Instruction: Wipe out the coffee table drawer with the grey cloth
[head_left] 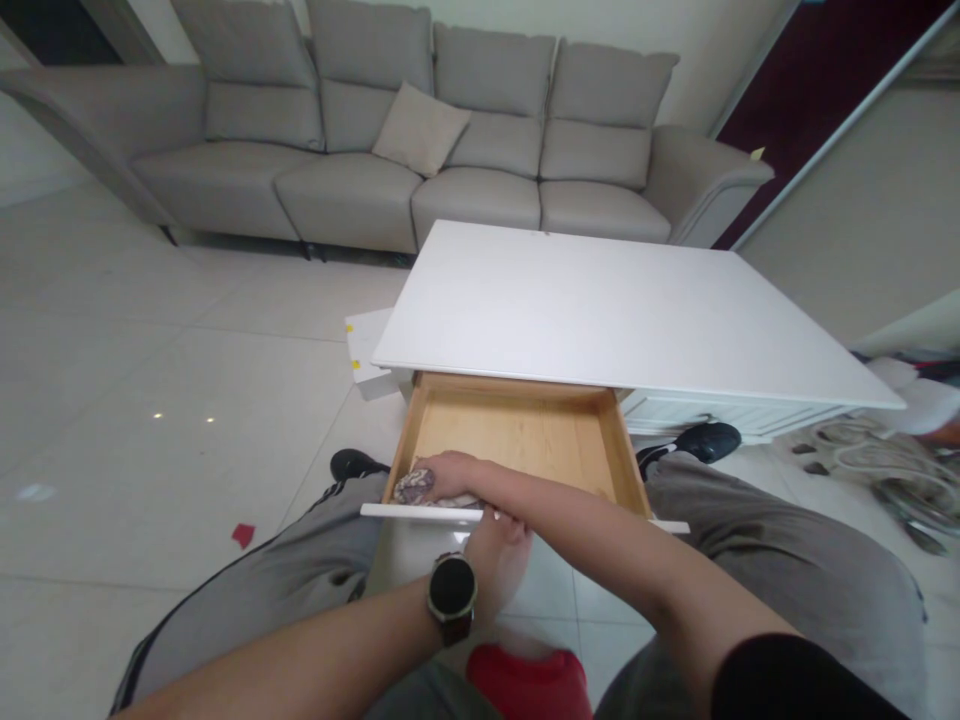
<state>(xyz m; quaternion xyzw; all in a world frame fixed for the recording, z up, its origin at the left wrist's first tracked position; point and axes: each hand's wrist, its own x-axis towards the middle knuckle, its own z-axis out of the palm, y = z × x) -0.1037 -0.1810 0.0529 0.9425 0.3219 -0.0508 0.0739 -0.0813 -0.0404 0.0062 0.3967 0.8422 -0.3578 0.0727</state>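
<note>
A wooden drawer (517, 425) with a white front is pulled out from a white coffee table (600, 300) toward me. My right hand (454, 475) reaches across into its front left corner, closed on a bundle of brown-and-white patterned cloth (414, 487). Part of the bundle is hidden under the palm. My left hand (501, 555), below the crossing right forearm and wearing a watch (452, 585) on its wrist, is curled at the middle of the drawer front. A handle there, if any, is hidden by the fingers.
A grey sofa (480, 195) with a loose cushion (420, 130) stands beyond the table. A white box (367, 350) lies left of the table. A red scrap (243, 535) is on the tiled floor, a red object (529, 685) between my legs, and coiled cords (892, 470) at right.
</note>
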